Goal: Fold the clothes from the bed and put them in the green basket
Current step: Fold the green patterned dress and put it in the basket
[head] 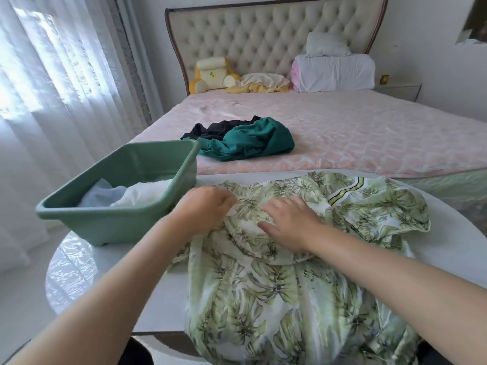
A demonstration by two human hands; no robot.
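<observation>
The left hand [208, 206], nearer the rectangular green plastic basket [105, 222], is pinching the leaf-print green-and-white fabric garment [263, 291] running lengthwise toward the person, while the straight-fingered right hand [288, 223] is pressing it.

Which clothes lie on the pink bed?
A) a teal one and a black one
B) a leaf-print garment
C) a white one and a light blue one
A: the teal garment and the black garment lie bunched together on the bed, beyond the green basket.
</observation>
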